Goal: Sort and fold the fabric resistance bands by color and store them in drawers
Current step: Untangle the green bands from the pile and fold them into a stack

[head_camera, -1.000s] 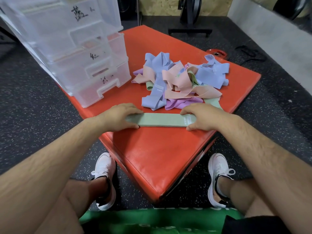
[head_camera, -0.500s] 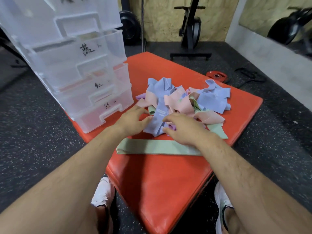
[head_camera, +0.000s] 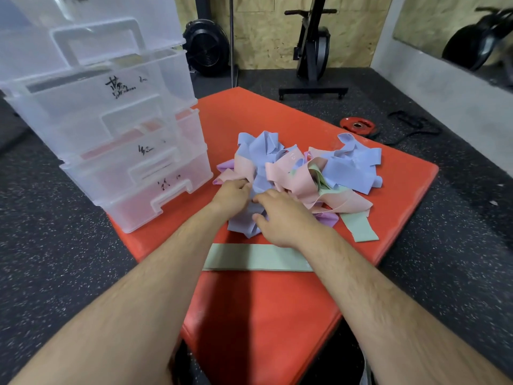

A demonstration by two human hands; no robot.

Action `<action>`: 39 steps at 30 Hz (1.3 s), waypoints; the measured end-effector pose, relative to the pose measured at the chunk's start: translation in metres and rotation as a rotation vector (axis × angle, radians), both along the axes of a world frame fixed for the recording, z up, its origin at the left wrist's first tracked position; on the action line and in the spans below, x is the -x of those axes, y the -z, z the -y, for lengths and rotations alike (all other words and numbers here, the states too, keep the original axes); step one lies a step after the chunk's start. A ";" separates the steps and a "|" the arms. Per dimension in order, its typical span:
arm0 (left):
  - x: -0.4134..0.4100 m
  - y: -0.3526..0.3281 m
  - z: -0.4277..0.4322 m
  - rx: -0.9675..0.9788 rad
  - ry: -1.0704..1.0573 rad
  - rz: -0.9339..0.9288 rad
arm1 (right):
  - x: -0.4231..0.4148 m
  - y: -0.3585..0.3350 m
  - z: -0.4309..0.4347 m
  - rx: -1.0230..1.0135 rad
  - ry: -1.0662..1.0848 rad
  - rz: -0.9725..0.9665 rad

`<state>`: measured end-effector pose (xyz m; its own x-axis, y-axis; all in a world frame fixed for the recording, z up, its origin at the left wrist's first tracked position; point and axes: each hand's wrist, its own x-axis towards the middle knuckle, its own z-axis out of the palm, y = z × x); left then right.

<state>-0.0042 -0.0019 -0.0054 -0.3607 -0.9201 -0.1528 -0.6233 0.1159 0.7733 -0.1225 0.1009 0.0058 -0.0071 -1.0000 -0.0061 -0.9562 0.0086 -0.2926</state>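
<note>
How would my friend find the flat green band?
Find the big red mat. At its near side, in front of the tangled pile, lies the flat green band. It alone is a neat straight strip; the other green band pokes from the pile.

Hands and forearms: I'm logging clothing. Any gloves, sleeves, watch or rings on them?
None show. The left hand and right hand are bare, wrists without watch or strap; both hairy forearms are uncovered to the frame's edge. Fingertips partly hidden.
</note>
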 end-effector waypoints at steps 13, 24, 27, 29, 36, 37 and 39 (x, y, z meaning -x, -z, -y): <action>-0.017 -0.053 -0.021 0.137 -0.091 -0.414 | 0.007 -0.018 -0.010 0.064 0.036 -0.036; -0.025 -0.090 -0.045 0.299 -0.073 -0.705 | -0.004 -0.037 0.000 0.262 0.037 0.336; -0.026 -0.095 -0.051 0.341 -0.083 -0.737 | -0.002 -0.041 -0.001 0.357 0.026 0.458; -0.028 -0.097 -0.053 0.359 -0.097 -0.745 | -0.002 -0.046 -0.003 0.348 0.064 0.628; -0.029 -0.094 -0.071 0.294 -0.100 -0.711 | -0.001 -0.068 -0.013 0.347 0.385 1.631; -0.028 -0.093 -0.075 0.285 -0.096 -0.699 | 0.001 -0.069 -0.014 0.401 0.452 1.690; -0.025 -0.094 -0.082 0.266 -0.073 -0.675 | 0.007 -0.068 -0.018 0.519 0.539 1.656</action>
<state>0.0210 0.0805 0.0883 -0.2334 -0.9206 0.3130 -0.0336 0.3293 0.9436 -0.1293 0.1184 0.0737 -0.6059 -0.7929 -0.0654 0.3692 -0.2075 -0.9059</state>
